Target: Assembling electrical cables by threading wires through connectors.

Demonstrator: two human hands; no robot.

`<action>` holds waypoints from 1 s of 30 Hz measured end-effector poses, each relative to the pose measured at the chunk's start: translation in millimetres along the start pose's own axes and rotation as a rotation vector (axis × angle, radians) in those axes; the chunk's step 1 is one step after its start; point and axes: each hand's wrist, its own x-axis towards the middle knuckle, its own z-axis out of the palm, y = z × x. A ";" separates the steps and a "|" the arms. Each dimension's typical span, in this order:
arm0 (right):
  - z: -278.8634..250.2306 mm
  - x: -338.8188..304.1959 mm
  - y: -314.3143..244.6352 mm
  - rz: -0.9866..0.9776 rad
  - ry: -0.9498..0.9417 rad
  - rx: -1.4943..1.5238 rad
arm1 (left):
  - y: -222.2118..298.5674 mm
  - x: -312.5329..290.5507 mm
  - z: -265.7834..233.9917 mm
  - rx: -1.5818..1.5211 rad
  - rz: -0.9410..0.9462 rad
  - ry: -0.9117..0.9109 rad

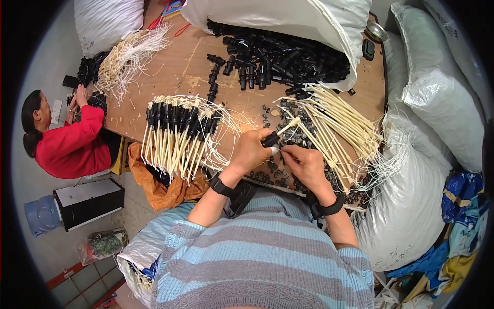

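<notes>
My left hand [251, 150] is closed around a black plastic fitting [269, 139] at the table's near edge. A short cream-coloured stick [289, 126] with a knobbed end sticks out of that fitting, up and to the right. My right hand [307, 166] pinches close to the left thumb, and whatever lies between its fingertips is too small to make out. Left of my hands lies a bundle of cream sticks with black fittings [177, 119] on them, white strings trailing. To the right rests a pile of cream sticks [342, 121] without black fittings. Small dark pieces [296, 110] spread beneath and beyond my hands.
A white sack [288, 20] spills black fittings [278, 59] across the far side of the wooden table [185, 62]. Stringed cream pieces [128, 62] lie far left, near a person in a red top [77, 136]. Full white sacks [411, 206] crowd the right edge.
</notes>
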 end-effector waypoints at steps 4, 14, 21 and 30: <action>-0.5 2.9 2.9 -0.051 0.083 -0.124 | -3.5 -4.9 -5.8 0.418 0.186 0.113; 5.2 6.3 5.8 -0.012 0.056 -0.094 | 7.3 -7.4 -5.9 0.370 0.243 0.005; 7.5 5.0 6.3 0.008 0.022 0.084 | 7.4 -3.8 -0.2 0.320 0.233 -0.116; 4.7 0.1 -1.2 -0.044 -0.122 0.000 | -0.3 -2.9 -10.1 0.156 0.482 0.027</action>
